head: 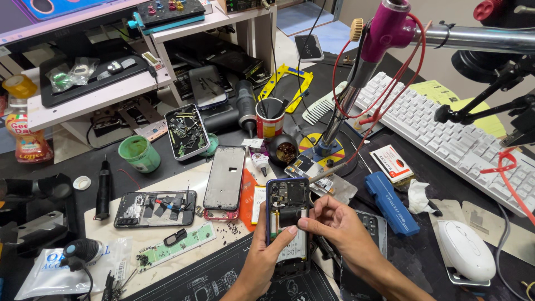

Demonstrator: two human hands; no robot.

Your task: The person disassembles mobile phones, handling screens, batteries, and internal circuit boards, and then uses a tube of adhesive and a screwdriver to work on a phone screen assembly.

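Cradling the opened blue-framed smartphone point(287, 223) in my closed left hand point(266, 257) steadies it while my right hand point(334, 223) pinches a small part on its exposed board.

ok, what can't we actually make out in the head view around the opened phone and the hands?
- Opened blue-framed phone: lower middle hidden by the left hand thumb and right hand fingers.
- What the right fingertips pinch: too small to tell.
- Dark phone beneath the right hand: mostly covered.
- Both forearms: cut by the bottom edge.
- Loose parts in the rectangular metal tray: too small to identify.
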